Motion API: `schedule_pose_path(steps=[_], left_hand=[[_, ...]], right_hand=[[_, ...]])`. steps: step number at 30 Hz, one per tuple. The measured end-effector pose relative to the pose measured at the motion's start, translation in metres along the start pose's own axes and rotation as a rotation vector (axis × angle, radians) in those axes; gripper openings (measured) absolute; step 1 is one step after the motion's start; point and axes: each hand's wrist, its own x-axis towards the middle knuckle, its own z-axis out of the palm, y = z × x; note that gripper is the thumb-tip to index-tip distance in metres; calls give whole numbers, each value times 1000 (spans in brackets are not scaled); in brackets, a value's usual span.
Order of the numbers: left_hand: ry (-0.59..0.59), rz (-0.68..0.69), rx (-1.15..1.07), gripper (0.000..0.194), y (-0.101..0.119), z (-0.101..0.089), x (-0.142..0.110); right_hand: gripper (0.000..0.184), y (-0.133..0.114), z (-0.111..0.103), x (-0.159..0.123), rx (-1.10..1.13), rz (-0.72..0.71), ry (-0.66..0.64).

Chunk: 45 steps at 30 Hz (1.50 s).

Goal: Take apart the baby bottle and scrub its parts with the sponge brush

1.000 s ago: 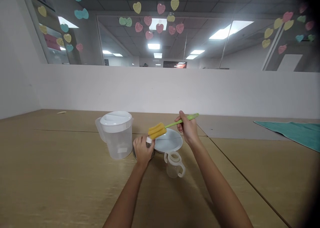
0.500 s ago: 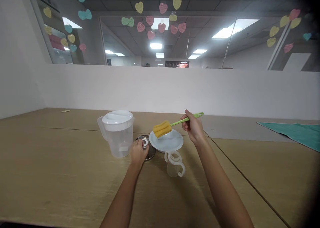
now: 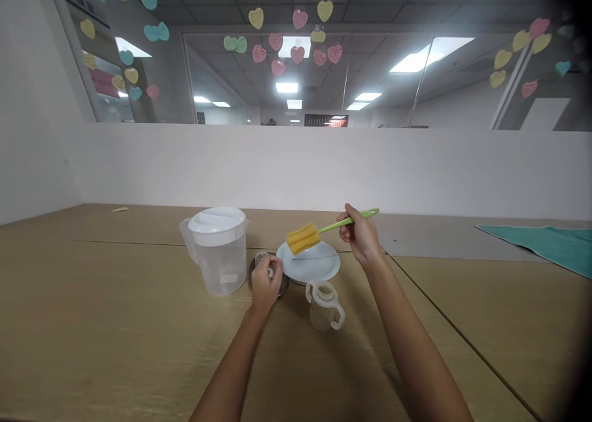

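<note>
My right hand (image 3: 362, 237) is closed around the green handle of a sponge brush (image 3: 304, 239). The brush's yellow sponge head hangs over a white bowl (image 3: 319, 266). My left hand (image 3: 267, 281) is over a round dark metal dish (image 3: 283, 287), fingers curled together. A small pale ring-shaped piece shows in part beneath those fingers; whether they grip it is hidden. Just beyond them a small translucent piece (image 3: 260, 258) lies in the dish. In front of the bowl stands a translucent two-handled cup (image 3: 322, 311) without a lid.
A clear plastic pitcher (image 3: 223, 264) with a white lid stands left of the metal dish. On the right of the table (image 3: 115, 323) lies a green cloth (image 3: 546, 243). A white wall (image 3: 296, 169) with windows above closes off the back.
My left hand has turned and shifted slightly right over the dish. The white ring it held up is now mostly hidden, and a translucent piece shows behind the fingers. The brush has barely moved.
</note>
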Motion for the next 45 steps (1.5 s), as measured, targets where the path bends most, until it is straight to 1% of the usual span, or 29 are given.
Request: schedule_pose_path(steps=[1,2,4,5,6,7,9,11,12,14,17,18,19,21,23,25,27,29,31,32,35,38,41,43,45], left_hand=[[-9,50,-73,16,7,1,-3],[-45,121,-131,17,14,3,-8],[-149,281,-227,27,28,9,-20],[-220,348,-276,32,34,14,-27],[-298,396,-320,36,39,19,-33],[-330,407,-360,35,43,24,-39],[-318,321,-400,33,50,33,-47],[-306,224,-406,37,53,40,-52],[-307,179,-407,42,54,42,-53],[-319,105,-423,58,55,45,-53],[-367,-14,-462,87,58,45,-53],[-392,-57,-475,92,59,45,-52],[-426,-97,-486,92,60,44,-51],[-515,-141,-510,84,61,43,-49],[-623,-133,-553,78,61,41,-47],[-739,-122,-600,76,61,41,-46],[-849,-137,-636,70,60,40,-46],[-911,-145,-645,59,60,40,-47],[-921,-122,-638,47,61,40,-49],[-911,-99,-627,44,62,40,-50],[-880,-70,-591,45,62,40,-51],[-900,-141,-622,50,60,40,-50],[-913,-214,-704,56,56,40,-46],[-934,-262,-826,60,53,40,-43],[-976,-336,-1019,64,50,39,-41]], right_hand=[[34,0,-1,1,0,-4,3],[34,-1,-3,2,0,-7,6],[34,-3,-6,3,5,-13,13],[33,-4,-7,4,10,-17,16],[33,-5,-9,4,16,-20,19],[33,-7,-10,5,23,-22,23],[32,-9,-12,5,36,-24,36],[31,-11,-14,6,44,-18,51],[31,-12,-15,6,46,-16,56],[31,-12,-17,8,45,-17,59],[32,-11,-18,9,36,-30,51],[32,-11,-18,9,32,-33,51],[32,-11,-18,9,29,-35,51],[32,-12,-17,8,25,-33,55],[32,-12,-17,7,24,-29,59],[31,-13,-16,7,28,-30,61],[31,-13,-16,6,30,-33,59],[32,-13,-16,6,30,-34,59],[32,-13,-16,6,27,-32,58],[32,-13,-16,6,25,-32,58],[31,-13,-16,6,24,-35,60],[31,-13,-16,6,28,-40,63],[32,-13,-16,6,24,-38,61],[32,-13,-16,6,21,-36,57],[32,-12,-16,6,24,-35,57]])
